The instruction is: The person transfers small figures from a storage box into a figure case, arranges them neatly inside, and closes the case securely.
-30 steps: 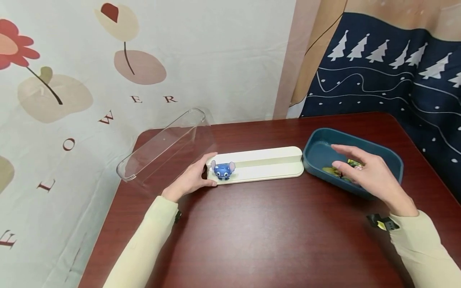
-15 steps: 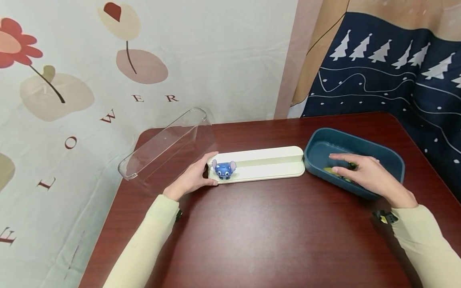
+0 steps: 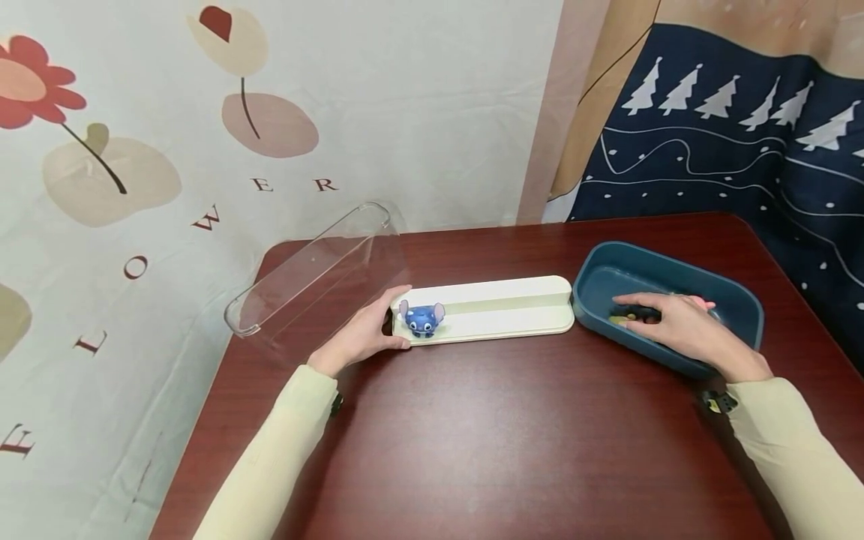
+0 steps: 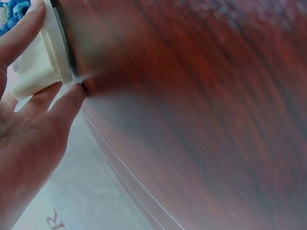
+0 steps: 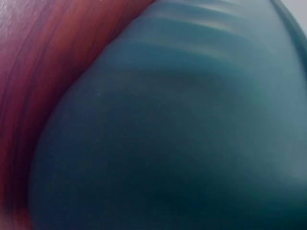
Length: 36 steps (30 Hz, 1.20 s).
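Observation:
My left hand (image 3: 364, 330) grips the left end of a white, two-level display base (image 3: 496, 309), thumb at the front and fingers behind. On the base's lower step, beside that hand, stands a small blue big-eared figurine (image 3: 421, 319). The left wrist view shows the same end of the base (image 4: 36, 67) between thumb and fingers. My right hand (image 3: 682, 326) reaches down into a teal bin (image 3: 610, 262), thumb and fingers parted over small figurines. A yellowish piece (image 3: 621, 319) shows at the thumb, and something pink (image 3: 702, 302) pokes out behind the hand. Its fingertips are partly hidden.
A clear plastic cover (image 3: 310, 270) lies at the back left of the dark red wooden table (image 3: 499, 435), against the flower-print cloth (image 3: 418, 112). Dark blue tree-print fabric (image 3: 715, 157) hangs behind the bin. The bin's outer wall (image 5: 168, 134) fills the right wrist view.
My right hand has come down lower into the bin, its thumb and fingers among the figurines. The left hand, the base and the blue figurine have stayed put.

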Motion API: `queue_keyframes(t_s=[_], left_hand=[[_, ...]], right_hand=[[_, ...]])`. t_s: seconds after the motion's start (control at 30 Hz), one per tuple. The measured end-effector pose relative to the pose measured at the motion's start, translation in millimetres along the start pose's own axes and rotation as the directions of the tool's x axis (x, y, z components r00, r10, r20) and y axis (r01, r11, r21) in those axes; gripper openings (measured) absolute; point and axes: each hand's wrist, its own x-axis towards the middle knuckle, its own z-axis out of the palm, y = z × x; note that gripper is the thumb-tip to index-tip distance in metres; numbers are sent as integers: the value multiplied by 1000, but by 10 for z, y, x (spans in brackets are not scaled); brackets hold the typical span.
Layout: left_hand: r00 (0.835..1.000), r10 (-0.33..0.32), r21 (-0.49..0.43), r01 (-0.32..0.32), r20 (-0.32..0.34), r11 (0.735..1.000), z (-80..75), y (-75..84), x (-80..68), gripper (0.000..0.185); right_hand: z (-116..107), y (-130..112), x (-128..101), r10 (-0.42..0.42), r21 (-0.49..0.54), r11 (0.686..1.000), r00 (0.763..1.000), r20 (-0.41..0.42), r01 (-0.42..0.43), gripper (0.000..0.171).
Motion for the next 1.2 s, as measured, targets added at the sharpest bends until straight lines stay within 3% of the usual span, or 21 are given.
queue_keyframes(t_s=[0.43, 0.77, 1.2], left_hand=[[1000, 10, -3, -10, 3, 1000, 10, -11, 37, 100], [1000, 3, -13, -3, 3, 1000, 9, 10, 21, 102], [1000, -5, -5, 5, -3, 1000, 6, 0, -3, 102]], right_hand=[[29, 71, 55, -17, 33, 999, 998, 54, 16, 48], [33, 49, 54, -25, 38, 999, 997, 78, 22, 32], [8, 57, 18, -42, 19, 999, 999, -5, 42, 31]])
